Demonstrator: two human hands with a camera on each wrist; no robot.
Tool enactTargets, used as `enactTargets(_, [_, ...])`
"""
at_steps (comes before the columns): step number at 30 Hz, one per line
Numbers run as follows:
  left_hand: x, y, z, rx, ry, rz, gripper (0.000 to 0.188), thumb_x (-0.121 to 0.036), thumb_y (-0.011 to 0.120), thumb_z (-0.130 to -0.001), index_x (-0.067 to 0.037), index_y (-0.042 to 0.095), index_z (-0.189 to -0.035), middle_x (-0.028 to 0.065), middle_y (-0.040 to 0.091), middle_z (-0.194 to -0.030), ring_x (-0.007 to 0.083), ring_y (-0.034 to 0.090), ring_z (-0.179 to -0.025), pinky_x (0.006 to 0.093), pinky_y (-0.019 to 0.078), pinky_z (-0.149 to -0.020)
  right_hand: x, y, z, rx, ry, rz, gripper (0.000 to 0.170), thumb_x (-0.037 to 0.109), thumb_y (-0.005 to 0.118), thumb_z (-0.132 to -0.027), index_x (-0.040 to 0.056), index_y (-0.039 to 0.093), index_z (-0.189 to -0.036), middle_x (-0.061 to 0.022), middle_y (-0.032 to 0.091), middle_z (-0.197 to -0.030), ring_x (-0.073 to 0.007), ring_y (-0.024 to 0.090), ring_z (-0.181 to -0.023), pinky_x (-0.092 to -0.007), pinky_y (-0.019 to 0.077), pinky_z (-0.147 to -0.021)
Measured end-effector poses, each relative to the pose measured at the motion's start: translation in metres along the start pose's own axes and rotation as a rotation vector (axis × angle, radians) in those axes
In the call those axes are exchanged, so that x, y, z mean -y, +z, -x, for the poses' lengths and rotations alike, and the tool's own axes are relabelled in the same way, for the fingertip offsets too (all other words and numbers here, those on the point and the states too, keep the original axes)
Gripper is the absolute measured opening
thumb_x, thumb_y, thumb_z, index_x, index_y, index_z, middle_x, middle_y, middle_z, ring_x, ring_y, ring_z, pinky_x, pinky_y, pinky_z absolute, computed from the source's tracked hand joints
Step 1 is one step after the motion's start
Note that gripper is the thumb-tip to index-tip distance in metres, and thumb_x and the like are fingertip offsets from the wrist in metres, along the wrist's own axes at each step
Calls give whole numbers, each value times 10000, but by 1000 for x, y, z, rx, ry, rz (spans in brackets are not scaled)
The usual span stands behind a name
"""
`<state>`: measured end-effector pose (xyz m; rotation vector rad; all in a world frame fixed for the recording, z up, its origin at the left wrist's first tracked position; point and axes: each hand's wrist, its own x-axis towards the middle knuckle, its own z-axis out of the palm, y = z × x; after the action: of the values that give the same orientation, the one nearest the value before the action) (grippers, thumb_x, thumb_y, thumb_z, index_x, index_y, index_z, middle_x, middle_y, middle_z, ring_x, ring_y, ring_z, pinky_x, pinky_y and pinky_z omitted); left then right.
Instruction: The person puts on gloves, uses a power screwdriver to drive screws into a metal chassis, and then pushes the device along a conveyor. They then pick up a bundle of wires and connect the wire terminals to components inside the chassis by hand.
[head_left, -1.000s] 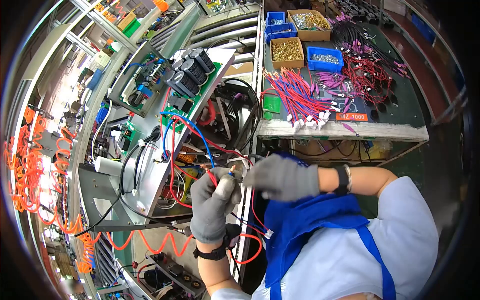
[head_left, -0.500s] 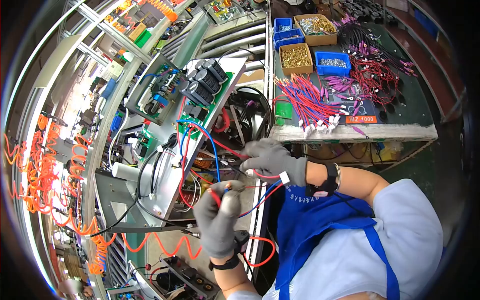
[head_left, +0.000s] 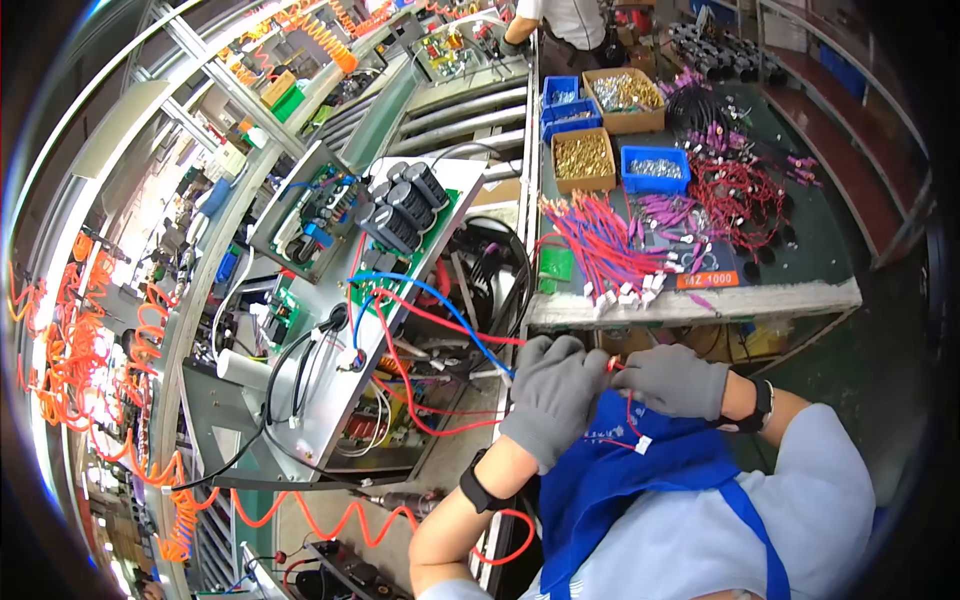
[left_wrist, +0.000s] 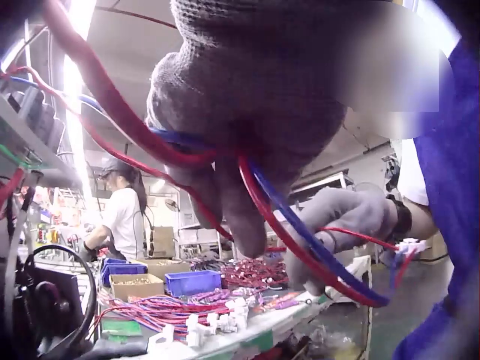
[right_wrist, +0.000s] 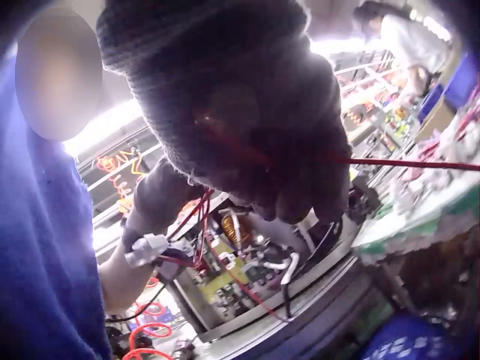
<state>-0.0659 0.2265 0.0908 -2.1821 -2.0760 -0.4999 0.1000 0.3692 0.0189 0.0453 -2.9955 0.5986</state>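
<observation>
Both hands wear grey gloves and meet in front of the blue apron. My left hand grips a bundle of red and blue wires, which runs back to the circuit board on the open metal chassis. Close on its right, my right hand pinches a thin red wire at the fingertips. Below the hands hangs a white plug connector on red leads; it shows at the right in the left wrist view. In the right wrist view a red wire stretches rightward past the dark right glove.
A bench at upper right bears a pile of red and blue wires, cardboard boxes of brass parts and blue bins. Orange coiled hoses hang at left. Another person stands at the far end.
My left hand has moved right with the wires, drawing the blue and red leads out from the chassis. The right hand, apart half a second ago, now meets it. Another person has come into view.
</observation>
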Motion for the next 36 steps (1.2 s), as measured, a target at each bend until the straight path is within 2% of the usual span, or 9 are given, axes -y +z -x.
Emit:
enactTargets(2, [4, 5, 4, 76, 21, -23, 189, -133, 665, -786, -109, 639, -972, 49, 664, -828, 231, 637, -897, 397, 430, -816, -3, -18, 9, 49, 28, 49, 270, 227, 611, -875, 185, 611, -1142, -86, 600, -946, -283, 642, -840, -436, 516, -701])
enactTargets(5, [5, -6, 7, -83, -15, 112, 163, -150, 686, -796, -121, 642, -950, 45, 659, -777, 226, 644, -828, 392, 424, -794, -4, -27, 5, -46, -142, 24, 259, 229, 616, -870, 188, 616, -1126, -83, 603, -952, -280, 640, -829, -438, 516, -698])
enactTargets(9, [11, -18, 17, 147, -231, 121, 108, -154, 677, -852, -98, 647, -939, 52, 657, -727, 262, 652, -781, 390, 458, -628, 4, -43, -6, 10, -198, 83, 205, 218, 610, -856, 167, 628, -1054, -82, 617, -923, -275, 651, -786, -415, 544, -646])
enactTargets(14, [-7, -27, -14, -286, 5, 424, 132, -136, 634, -889, -20, 609, -946, 211, 636, -914, 367, 638, -840, 453, 484, -663, 25, -35, -20, 129, -289, 214, 197, 190, 585, -836, 140, 631, -1021, -92, 624, -925, -283, 658, -772, -400, 559, -626])
enactTargets(17, [6, -1, -8, 177, -203, 327, 102, -118, 618, -898, -31, 604, -949, 180, 636, -838, 412, 618, -790, 467, 478, -665, 28, -35, -21, 100, -389, 222, 173, 178, 585, -817, 112, 616, -974, -107, 616, -892, -292, 657, -769, -409, 552, -619])
enactTargets(22, [32, 9, 30, 426, -424, 943, 215, -240, 566, -993, -36, 630, -965, -31, 587, -704, 48, 521, -658, 238, 424, -576, 13, -49, -13, 241, -354, 203, 196, 195, 567, -839, 123, 589, -1021, -96, 584, -890, -270, 638, -797, -406, 515, -685])
enactTargets(23, [31, -1, 33, 429, -575, 983, 254, -269, 578, -973, -21, 623, -942, 62, 628, -689, 101, 579, -630, 295, 481, -610, 15, -55, -13, 267, -315, 283, 187, 198, 567, -844, 132, 591, -1017, -83, 579, -871, -257, 629, -800, -395, 506, -694])
enactTargets(30, [25, 1, 36, 323, -597, 1078, 261, -263, 539, -998, -27, 621, -923, 31, 638, -667, 93, 568, -581, 271, 459, -558, 22, -39, -38, 110, -523, 229, 148, 207, 578, -835, 121, 605, -952, -87, 591, -904, -264, 631, -757, -396, 516, -664])
enactTargets(36, [27, -14, 40, 398, -599, 1046, 285, -281, 540, -999, -15, 629, -952, 27, 610, -689, 95, 563, -632, 270, 461, -611, 16, -30, -51, 143, -429, 172, 212, 214, 583, -838, 140, 580, -1036, -77, 591, -905, -268, 646, -796, -405, 517, -665])
